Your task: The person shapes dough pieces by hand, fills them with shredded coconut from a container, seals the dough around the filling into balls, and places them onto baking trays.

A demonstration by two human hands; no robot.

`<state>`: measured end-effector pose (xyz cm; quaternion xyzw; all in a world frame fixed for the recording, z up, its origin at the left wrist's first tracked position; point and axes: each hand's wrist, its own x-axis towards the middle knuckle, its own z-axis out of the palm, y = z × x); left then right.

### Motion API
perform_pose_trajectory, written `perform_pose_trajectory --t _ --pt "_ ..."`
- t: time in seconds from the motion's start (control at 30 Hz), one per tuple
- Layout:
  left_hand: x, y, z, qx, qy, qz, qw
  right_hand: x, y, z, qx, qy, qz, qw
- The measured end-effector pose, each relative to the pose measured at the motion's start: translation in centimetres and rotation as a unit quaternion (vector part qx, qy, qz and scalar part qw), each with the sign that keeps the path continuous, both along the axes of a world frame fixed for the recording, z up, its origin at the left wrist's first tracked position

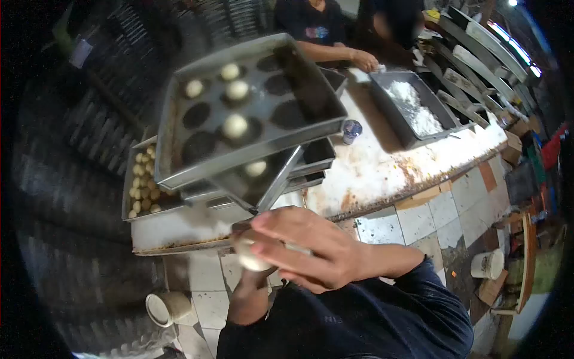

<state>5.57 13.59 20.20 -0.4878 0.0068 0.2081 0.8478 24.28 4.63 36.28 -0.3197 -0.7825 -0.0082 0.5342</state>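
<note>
A pale dough ball (252, 257) is between my two hands, close to my chest. My right hand (320, 248) curls its fingers round the ball from the right. My left hand (250, 288) is under and behind the ball, blurred, its fingers mostly hidden. Just beyond my hands, a metal baking tray (311, 128) with dark round hollows rests tilted on a stack of other trays. Several dough balls (235, 127) sit in it, some in hollows. Another dough ball (256, 168) shows in a tray (281, 179) below.
A tray (127, 200) full of small dough balls stands at the left of the white worktable (371, 179). At the right are a bin of white flour (412, 110) and a small cup (351, 131). Two people (317, 30) stand across the table. Buckets (167, 308) stand on the tiled floor.
</note>
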Motion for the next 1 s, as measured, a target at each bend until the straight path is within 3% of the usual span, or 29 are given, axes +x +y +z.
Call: perform_pose_trajectory --t 0.03,0.07,0.1,0.13,0.23,0.3,0.37,0.4,0.43,0.5,0.53,0.57,0.63,0.7,0.73,0.77,0.83,0.9,0.97,1.0 --pt "2.4 0.3 0.1 0.175 0.069 -0.02 0.982 0.8 0.4 0.7 -0.017 -0.061 -0.01 0.998" --pt "5.4 0.3 1.6 0.54 0.276 0.003 0.795 2.1 1.1 0.7 0.002 -0.086 -0.016 0.996" --pt "7.5 0.4 3.2 0.66 0.35 0.031 0.664 3.3 1.9 0.7 0.021 -0.112 -0.024 0.993" --pt "9.2 0.5 4.4 0.713 0.392 0.062 0.579 4.5 2.3 1.3 0.03 -0.117 -0.016 0.993" --pt "12.8 0.7 5.9 0.782 0.451 0.135 0.408 6.6 3.2 2.9 0.029 -0.125 -0.027 0.991" --pt "14.1 1.1 6.5 0.802 0.465 0.182 0.327 7.6 4.4 3.3 0.032 -0.256 -0.031 0.966" --pt "14.4 1.8 8.1 0.82 0.46 0.237 0.247 9.2 6.0 3.7 0.043 -0.277 -0.017 0.96" --pt "14.2 2.6 9.6 0.825 0.457 0.265 0.201 10.1 6.8 4.0 -0.017 -0.24 0.034 0.97" --pt "14.0 3.3 11.8 0.824 0.468 0.297 0.117 10.9 7.6 4.3 -0.077 -0.201 0.084 0.973" --pt "13.9 2.6 13.4 0.798 0.493 0.143 0.315 12.5 9.9 5.6 -0.174 -0.131 0.103 0.97" --pt "12.7 3.2 13.9 0.814 0.524 0.068 0.241 13.1 12.2 5.4 -0.117 -0.108 0.08 0.984" --pt "12.1 3.1 13.9 0.8 0.528 0.098 0.268 13.9 14.2 6.2 -0.092 -0.107 0.038 0.989" --pt "10.6 3.9 14.3 0.823 0.524 0.13 0.177 14.4 18.8 7.1 -0.123 -0.035 -0.074 0.989" --pt "9.3 4.1 14.1 0.856 0.474 0.155 0.135 15.6 24.8 5.1 -0.104 -0.054 -0.137 0.984" --pt "8.5 4.2 14.3 0.87 0.45 0.165 0.114 16.7 26.6 3.2 -0.236 -0.22 -0.146 0.935" --pt "7.5 4.5 14.5 0.883 0.427 0.174 0.09 18.0 28.5 2.0 -0.347 -0.38 -0.152 0.844" --pt "5.1 4.7 14.7 0.892 0.403 0.161 0.126 18.3 27.4 0.0 -0.281 -0.383 -0.132 0.87" --pt "2.4 5.7 14.3 0.914 0.346 0.148 0.15 17.5 27.3 2.7 -0.414 -0.401 -0.099 0.811" --pt "-0.4 6.8 13.8 0.938 0.288 0.128 0.142 18.1 27.9 2.7 -0.409 -0.399 -0.106 0.814" --pt "-2.0 7.7 13.8 0.954 0.242 0.138 0.114 17.6 27.5 3.1 -0.341 -0.389 -0.134 0.845"
